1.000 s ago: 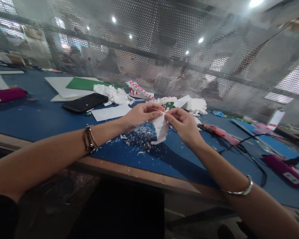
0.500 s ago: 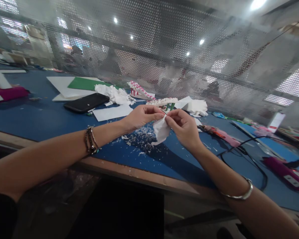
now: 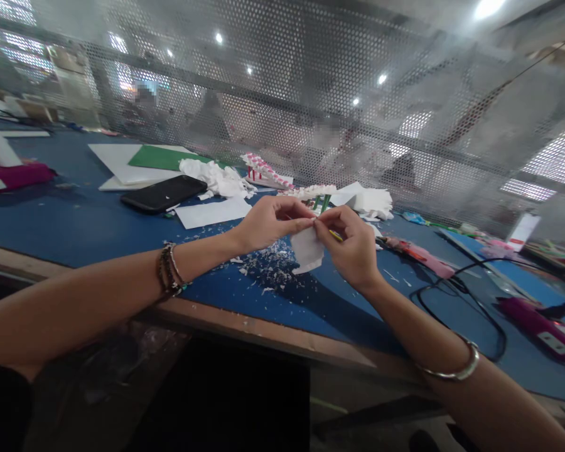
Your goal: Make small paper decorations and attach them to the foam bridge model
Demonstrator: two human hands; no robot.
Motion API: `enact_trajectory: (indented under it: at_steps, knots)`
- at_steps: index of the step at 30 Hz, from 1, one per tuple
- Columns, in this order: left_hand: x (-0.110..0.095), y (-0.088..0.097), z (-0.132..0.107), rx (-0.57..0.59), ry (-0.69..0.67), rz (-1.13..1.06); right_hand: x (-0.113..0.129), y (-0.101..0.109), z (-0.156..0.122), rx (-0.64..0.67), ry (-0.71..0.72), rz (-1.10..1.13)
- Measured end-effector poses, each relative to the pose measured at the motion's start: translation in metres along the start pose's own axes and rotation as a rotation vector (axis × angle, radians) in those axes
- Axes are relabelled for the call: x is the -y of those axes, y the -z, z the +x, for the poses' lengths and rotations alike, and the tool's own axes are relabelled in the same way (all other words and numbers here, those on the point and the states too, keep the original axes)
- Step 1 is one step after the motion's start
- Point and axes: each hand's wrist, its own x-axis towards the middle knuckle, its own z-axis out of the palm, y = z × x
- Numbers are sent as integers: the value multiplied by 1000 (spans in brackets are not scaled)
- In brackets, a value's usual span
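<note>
Above the blue table, my left hand (image 3: 274,223) and my right hand (image 3: 351,242) meet fingertip to fingertip. Both pinch the top edge of a small white piece of paper (image 3: 307,252), which hangs down between them. A small yellow bit (image 3: 336,235) shows at my right fingers; what it belongs to is hidden. Below the hands lies a scatter of tiny white scraps (image 3: 275,267). Just behind are a row of white pieces (image 3: 311,190) and green sticks (image 3: 324,202), partly covered by my hands.
A black phone (image 3: 164,194), white sheet (image 3: 211,212), green sheet (image 3: 155,157) and crumpled white pile (image 3: 219,179) lie left. Right are a pink-handled tool (image 3: 421,256), black cable (image 3: 501,326) and purple power strip (image 3: 541,329). A perforated metal screen (image 3: 273,81) stands behind.
The paper has turned and now hangs flatter toward me. My fingertips have shifted slightly along its top edge, and the yellow bit has come into sight at my right hand.
</note>
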Motion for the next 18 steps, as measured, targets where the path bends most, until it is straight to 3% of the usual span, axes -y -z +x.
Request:
enact_trajectory:
  at_steps: [11, 18]
  knots:
    - [-2, 1, 2, -8, 112, -77, 2, 4, 2, 40, 30, -17]
    - [-3, 2, 2, -5, 108, -48, 6, 7, 2, 82, 82, -121]
